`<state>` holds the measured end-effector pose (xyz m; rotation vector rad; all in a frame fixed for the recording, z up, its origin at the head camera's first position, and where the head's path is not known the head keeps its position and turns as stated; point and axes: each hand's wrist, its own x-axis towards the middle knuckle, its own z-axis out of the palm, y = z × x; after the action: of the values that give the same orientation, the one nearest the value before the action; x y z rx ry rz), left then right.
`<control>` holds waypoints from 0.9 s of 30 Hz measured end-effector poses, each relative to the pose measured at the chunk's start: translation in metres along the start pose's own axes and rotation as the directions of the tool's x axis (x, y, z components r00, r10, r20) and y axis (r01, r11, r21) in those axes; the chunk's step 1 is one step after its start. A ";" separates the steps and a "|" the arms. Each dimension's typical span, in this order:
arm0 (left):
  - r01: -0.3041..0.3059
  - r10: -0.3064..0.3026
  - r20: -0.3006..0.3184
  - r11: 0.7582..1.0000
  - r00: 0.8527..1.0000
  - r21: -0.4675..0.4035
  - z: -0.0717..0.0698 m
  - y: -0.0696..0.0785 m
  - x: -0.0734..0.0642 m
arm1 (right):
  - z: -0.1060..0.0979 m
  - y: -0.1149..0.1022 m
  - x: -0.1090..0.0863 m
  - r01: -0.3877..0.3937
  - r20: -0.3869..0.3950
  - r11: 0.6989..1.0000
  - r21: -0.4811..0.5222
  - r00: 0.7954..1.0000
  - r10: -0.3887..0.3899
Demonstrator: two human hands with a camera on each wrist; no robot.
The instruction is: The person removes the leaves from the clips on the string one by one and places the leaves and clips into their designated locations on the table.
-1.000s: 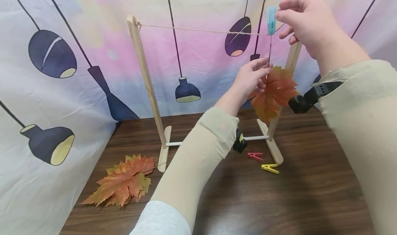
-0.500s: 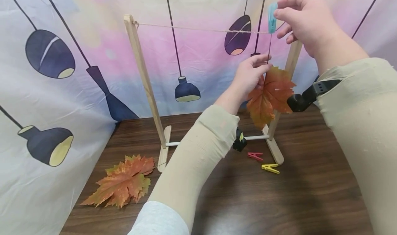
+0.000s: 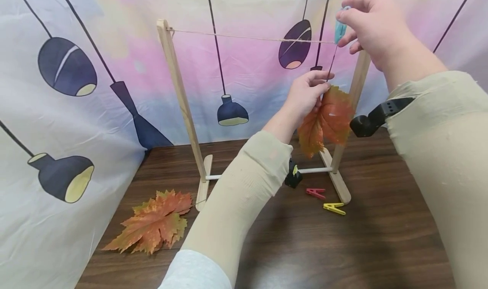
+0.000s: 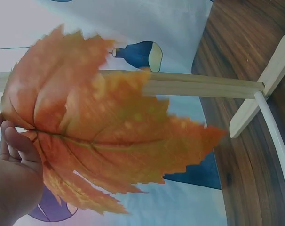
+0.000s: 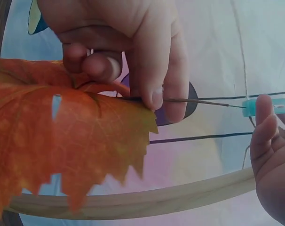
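An orange artificial maple leaf (image 3: pixel 333 115) hangs in front of the right post, its stem pinched between the thumb and fingers of my left hand (image 3: pixel 302 95). The stem (image 5: pixel 203 101) runs up to a light-blue clothespin (image 3: pixel 339 31) on the string (image 3: pixel 248 37). My right hand (image 3: pixel 375 28) holds the clothespin by its upper end, between thumb and forefinger. In the right wrist view the stem's thin tip meets the lower end of the clothespin (image 5: pixel 249 108); how firmly the jaws clamp it I cannot tell. The leaf (image 4: pixel 100 127) fills much of the left wrist view.
A wooden frame (image 3: pixel 183 98) carries the string between two posts, with a white crossbar (image 3: pixel 316 170) low down. On the brown table lie a pink clothespin (image 3: pixel 315 193), a yellow clothespin (image 3: pixel 334 208) and more maple leaves (image 3: pixel 156 223) at left. A printed cloth (image 3: pixel 133 123) hangs behind.
The leaf has swung and turned slightly to the left. The clothespin has shifted a little to the right and tilted, with my right fingers further over its top. My left hand keeps its pinch.
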<state>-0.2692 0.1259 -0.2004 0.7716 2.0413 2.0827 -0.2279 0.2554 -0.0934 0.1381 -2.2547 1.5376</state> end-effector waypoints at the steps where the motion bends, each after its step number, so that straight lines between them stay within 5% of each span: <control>1: -0.004 0.004 0.000 1.000 1.000 0.000 0.000 -0.002 0.002 | 0.000 0.000 0.000 0.001 0.002 1.000 0.004 1.000 -0.001; 10: -0.022 0.022 -0.020 1.000 1.000 0.012 -0.004 -0.003 0.001 | -0.006 0.001 -0.001 -0.002 0.007 0.999 0.052 1.000 0.002; 19: -0.033 0.033 -0.018 0.999 0.999 0.030 -0.004 -0.004 -0.002 | -0.009 0.002 -0.001 0.032 0.025 0.999 -0.041 0.999 -0.031; 27: -0.035 0.035 -0.030 0.999 0.999 -0.010 -0.006 -0.006 -0.003 | -0.004 0.002 -0.001 0.090 -0.040 0.991 0.097 0.995 -0.086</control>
<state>-0.2710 0.1201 -0.2071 0.7848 2.0449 2.1350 -0.2265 0.2596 -0.0947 0.2339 -2.1166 1.5930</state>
